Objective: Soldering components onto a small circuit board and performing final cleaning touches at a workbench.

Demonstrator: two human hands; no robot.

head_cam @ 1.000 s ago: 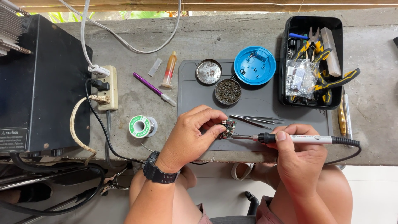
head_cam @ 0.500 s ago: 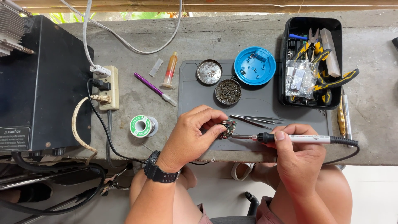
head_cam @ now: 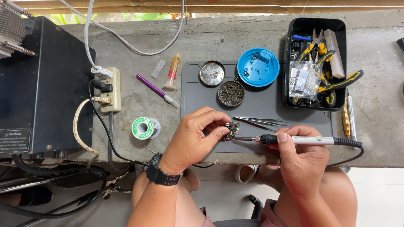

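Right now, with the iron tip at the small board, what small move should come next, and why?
Probably hold steady and keep the soldering iron tip on the small circuit board. The left hand pinches the board above the grey mat, and the right hand grips the iron like a pen, its tip touching the board's edge.

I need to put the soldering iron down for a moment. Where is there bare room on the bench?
Bare mat between the tins and tweezers; bare bench right of the tool tray. Crowded around the power strip and solder spool.
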